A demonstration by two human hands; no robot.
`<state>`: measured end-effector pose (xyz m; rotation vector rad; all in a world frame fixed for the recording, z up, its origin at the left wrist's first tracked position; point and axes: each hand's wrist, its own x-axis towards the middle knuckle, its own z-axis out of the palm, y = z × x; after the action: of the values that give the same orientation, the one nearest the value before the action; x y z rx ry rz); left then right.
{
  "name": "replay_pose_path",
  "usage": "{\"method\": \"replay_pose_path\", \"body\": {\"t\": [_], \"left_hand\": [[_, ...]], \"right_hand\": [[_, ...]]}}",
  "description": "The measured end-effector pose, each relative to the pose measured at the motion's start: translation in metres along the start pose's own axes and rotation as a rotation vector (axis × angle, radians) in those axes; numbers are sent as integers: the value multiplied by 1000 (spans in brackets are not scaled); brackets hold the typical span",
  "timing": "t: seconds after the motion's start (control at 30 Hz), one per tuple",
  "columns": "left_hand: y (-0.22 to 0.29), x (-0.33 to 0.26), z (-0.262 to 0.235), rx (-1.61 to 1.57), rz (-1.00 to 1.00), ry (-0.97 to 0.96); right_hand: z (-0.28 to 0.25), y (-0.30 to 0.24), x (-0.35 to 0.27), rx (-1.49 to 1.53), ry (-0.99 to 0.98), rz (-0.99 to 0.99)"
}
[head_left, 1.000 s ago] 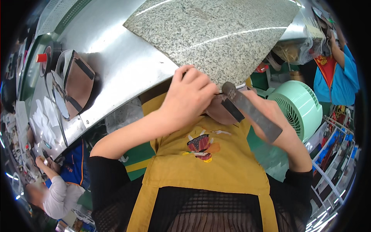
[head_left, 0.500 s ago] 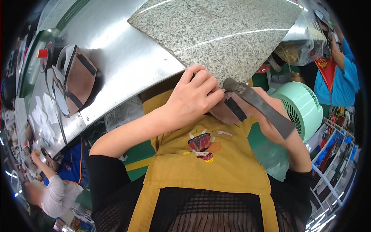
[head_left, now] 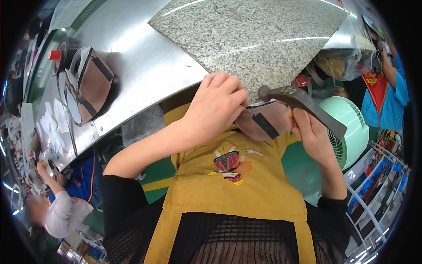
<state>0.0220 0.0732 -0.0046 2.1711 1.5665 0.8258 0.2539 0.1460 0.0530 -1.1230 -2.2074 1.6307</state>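
Head view: my left hand (head_left: 217,105) is curled tight, its fingertips pinching the upper edge of a brown leather piece (head_left: 263,125) with a dark strap sewn across it, holding that piece just below the near edge of the granite slab (head_left: 250,39). My right hand (head_left: 310,134) is wrapped closed around the handle of a dark metal hammer (head_left: 303,108), thumb on top.

The hammer's long axis runs from lower right, where the handle end pokes past my palm, up and to the left, where its head (head_left: 266,93) hangs just above the leather piece and very near my left fingertips. So the leather lies between my 2 hands, with the left hand touching it and the right hand reaching it only through the tool. Whether the hammer head touches the leather I cannot tell.

Outward from there, the slab rests on a steel tabletop (head_left: 145,66). Further left on that tabletop sit stacked brown shoe uppers (head_left: 88,83) and a roll of dark tape (head_left: 63,50). A pale green fan (head_left: 347,127) stands at my right, below the tabletop. My mustard apron (head_left: 233,185) fills the lower middle. Another person in blue (head_left: 389,92) works at far right, and 1 more (head_left: 61,207) at lower left.
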Motion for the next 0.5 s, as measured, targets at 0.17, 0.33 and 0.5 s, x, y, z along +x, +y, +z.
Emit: {"method": "replay_pose_path", "body": {"t": [0.17, 0.33, 0.5], "left_hand": [[15, 4, -29, -454, -227, -381], [27, 24, -15, -464, -237, -277], [10, 27, 7, -105, -163, -103]], "right_hand": [[-20, 5, -14, 142, 129, 93], [-26, 0, -17, 206, 164, 83], [-24, -6, -8, 102, 22, 108]]}}
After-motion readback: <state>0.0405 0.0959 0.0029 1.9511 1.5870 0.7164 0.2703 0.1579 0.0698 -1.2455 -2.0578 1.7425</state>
